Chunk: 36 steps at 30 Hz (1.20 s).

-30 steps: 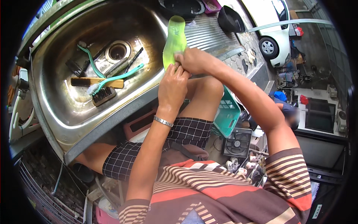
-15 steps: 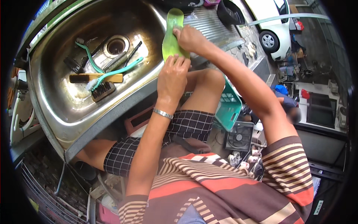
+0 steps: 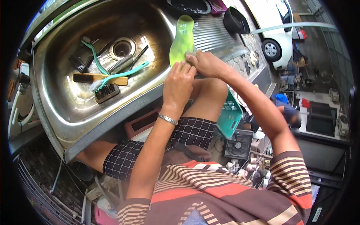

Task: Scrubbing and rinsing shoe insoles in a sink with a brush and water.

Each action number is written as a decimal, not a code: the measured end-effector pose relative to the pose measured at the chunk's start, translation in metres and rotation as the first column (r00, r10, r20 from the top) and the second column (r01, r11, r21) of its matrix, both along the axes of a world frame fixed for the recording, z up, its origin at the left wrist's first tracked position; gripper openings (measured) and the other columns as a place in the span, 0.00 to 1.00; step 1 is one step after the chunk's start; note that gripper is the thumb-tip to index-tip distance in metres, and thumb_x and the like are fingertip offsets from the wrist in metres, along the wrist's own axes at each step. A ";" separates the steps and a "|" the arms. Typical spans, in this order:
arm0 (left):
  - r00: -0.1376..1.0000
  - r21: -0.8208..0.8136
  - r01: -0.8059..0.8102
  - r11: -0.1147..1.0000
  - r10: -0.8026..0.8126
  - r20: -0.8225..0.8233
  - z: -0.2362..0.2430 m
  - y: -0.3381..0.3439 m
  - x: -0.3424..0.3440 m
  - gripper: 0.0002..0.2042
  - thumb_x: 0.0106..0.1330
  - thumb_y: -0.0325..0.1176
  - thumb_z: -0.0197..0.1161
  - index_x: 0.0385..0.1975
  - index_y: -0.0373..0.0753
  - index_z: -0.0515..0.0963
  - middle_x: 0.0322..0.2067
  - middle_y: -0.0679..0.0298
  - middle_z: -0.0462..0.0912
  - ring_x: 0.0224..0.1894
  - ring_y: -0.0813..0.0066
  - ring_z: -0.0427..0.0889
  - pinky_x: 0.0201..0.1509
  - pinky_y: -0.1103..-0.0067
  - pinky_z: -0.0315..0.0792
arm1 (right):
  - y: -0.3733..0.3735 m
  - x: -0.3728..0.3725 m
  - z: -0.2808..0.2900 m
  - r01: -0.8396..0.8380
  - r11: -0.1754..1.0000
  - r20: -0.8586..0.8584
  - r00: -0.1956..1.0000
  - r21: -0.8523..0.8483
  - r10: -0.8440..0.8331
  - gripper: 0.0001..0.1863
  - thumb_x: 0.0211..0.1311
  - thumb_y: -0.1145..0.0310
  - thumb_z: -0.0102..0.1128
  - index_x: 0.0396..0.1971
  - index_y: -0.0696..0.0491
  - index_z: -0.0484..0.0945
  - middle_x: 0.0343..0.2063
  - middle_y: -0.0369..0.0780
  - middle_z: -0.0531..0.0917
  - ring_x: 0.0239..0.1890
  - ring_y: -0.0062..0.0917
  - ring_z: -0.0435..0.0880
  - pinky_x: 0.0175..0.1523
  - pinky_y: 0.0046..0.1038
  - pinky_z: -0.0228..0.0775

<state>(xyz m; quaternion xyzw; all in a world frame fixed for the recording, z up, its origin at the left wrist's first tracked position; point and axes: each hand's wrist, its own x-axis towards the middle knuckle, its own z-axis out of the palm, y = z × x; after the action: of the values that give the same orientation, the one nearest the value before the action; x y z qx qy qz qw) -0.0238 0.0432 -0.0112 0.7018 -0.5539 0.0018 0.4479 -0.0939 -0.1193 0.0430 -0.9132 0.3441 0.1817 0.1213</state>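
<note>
A lime-green shoe insole (image 3: 183,37) lies at the sink's right edge, its narrower end pointing away from me. My left hand (image 3: 179,80) is closed on the near end, fingers curled over it. My right hand (image 3: 205,64) is closed near the insole's right side, thumb and fingers pressed around a small greyish, rough-looking piece (image 3: 190,53) that touches the surface. Its kind is too small to tell. Inside the steel sink (image 3: 150,35) lie a teal-handled brush (image 3: 127,69), another teal handle (image 3: 93,56), a wooden brush (image 3: 120,80) and a dark-bristled brush (image 3: 107,93).
A ribbed drainboard (image 3: 217,41) extends right of the sink, with a black bowl (image 3: 236,20) and a dark basin (image 3: 189,6) at its far side. A green basket (image 3: 229,112) stands beside my knee. Another person (image 3: 288,108) and a white car (image 3: 275,33) are off right.
My right hand has slid from the insole's far part toward its near end, close to my left hand. The whole view has shifted slightly.
</note>
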 end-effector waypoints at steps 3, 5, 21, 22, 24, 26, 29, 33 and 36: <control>0.999 -0.014 0.004 1.000 -0.004 0.039 0.003 -0.009 0.006 0.04 0.65 0.30 0.64 0.37 0.39 0.82 0.40 0.60 0.86 0.54 0.60 0.83 0.60 0.69 0.76 | -0.022 0.019 0.001 -0.283 0.909 -0.005 0.955 -0.307 0.296 0.16 0.70 0.61 0.51 0.48 0.54 0.81 0.30 0.58 0.85 0.36 0.56 0.87 0.42 0.54 0.79; 1.000 -0.053 0.012 0.999 -0.010 0.027 -0.002 -0.003 0.008 0.05 0.65 0.30 0.65 0.38 0.40 0.81 0.42 0.59 0.85 0.52 0.59 0.83 0.55 0.69 0.79 | -0.024 0.049 0.025 -0.074 0.988 -0.123 0.991 -0.133 0.057 0.23 0.76 0.53 0.45 0.46 0.56 0.83 0.34 0.61 0.85 0.37 0.57 0.87 0.43 0.53 0.79; 0.997 0.005 0.079 0.997 -0.079 0.004 0.006 0.002 -0.003 0.18 0.65 0.36 0.65 0.53 0.38 0.81 0.57 0.54 0.80 0.66 0.53 0.74 0.75 0.63 0.65 | -0.193 0.113 0.034 0.023 0.902 -0.051 0.997 -0.431 -0.050 0.31 0.65 0.48 0.57 0.49 0.65 0.84 0.49 0.61 0.84 0.55 0.53 0.84 0.63 0.44 0.74; 0.998 -0.003 0.067 0.998 -0.067 0.012 0.005 0.002 -0.004 0.18 0.65 0.36 0.65 0.53 0.38 0.81 0.58 0.55 0.80 0.68 0.53 0.73 0.76 0.63 0.65 | -0.193 0.112 0.037 0.021 0.902 -0.051 0.998 -0.430 -0.048 0.31 0.65 0.48 0.57 0.49 0.65 0.84 0.49 0.61 0.84 0.55 0.53 0.84 0.63 0.44 0.74; 0.997 0.059 0.072 0.996 -0.072 0.001 0.000 0.004 -0.001 0.20 0.64 0.36 0.66 0.56 0.39 0.80 0.61 0.55 0.78 0.70 0.54 0.71 0.77 0.63 0.63 | -0.173 0.103 0.039 0.178 0.924 0.135 0.981 -0.339 -0.140 0.31 0.68 0.48 0.55 0.57 0.61 0.80 0.54 0.56 0.83 0.57 0.54 0.83 0.64 0.47 0.74; 0.997 0.140 0.042 0.989 -0.051 0.061 -0.002 0.009 0.002 0.23 0.64 0.37 0.66 0.60 0.40 0.77 0.63 0.56 0.77 0.71 0.55 0.69 0.78 0.63 0.61 | -0.128 0.078 0.036 0.151 0.933 0.322 0.946 -0.326 -0.040 0.31 0.72 0.47 0.51 0.56 0.62 0.76 0.46 0.60 0.85 0.49 0.59 0.85 0.57 0.54 0.75; 0.993 0.164 0.000 0.987 -0.019 0.114 -0.004 0.007 -0.001 0.26 0.63 0.37 0.67 0.63 0.41 0.75 0.64 0.57 0.76 0.72 0.56 0.68 0.79 0.63 0.61 | -0.033 0.019 0.050 -0.035 0.998 0.245 0.968 -0.057 0.048 0.28 0.77 0.48 0.48 0.50 0.64 0.71 0.37 0.66 0.83 0.43 0.64 0.82 0.49 0.59 0.71; 0.993 0.187 0.016 0.982 -0.038 0.115 0.002 -0.001 -0.004 0.26 0.62 0.35 0.68 0.62 0.40 0.75 0.64 0.59 0.76 0.72 0.56 0.69 0.78 0.63 0.62 | 0.007 -0.018 0.030 0.038 0.992 0.229 0.971 0.124 -0.066 0.24 0.76 0.55 0.53 0.45 0.66 0.68 0.31 0.68 0.81 0.40 0.66 0.81 0.45 0.60 0.69; 0.992 0.182 0.021 0.983 -0.044 0.120 0.004 -0.002 -0.008 0.26 0.62 0.35 0.67 0.61 0.39 0.75 0.64 0.59 0.77 0.71 0.56 0.69 0.78 0.63 0.62 | 0.008 -0.012 0.021 0.083 0.995 0.195 0.977 0.047 -0.091 0.23 0.76 0.56 0.52 0.44 0.67 0.68 0.30 0.68 0.81 0.38 0.67 0.81 0.44 0.60 0.70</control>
<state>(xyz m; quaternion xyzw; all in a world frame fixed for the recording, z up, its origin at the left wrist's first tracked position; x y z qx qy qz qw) -0.0313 0.0411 -0.0077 0.7289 -0.5899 -0.0123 0.3473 -0.1062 -0.1108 0.0636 -0.9082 0.3664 0.0916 0.1803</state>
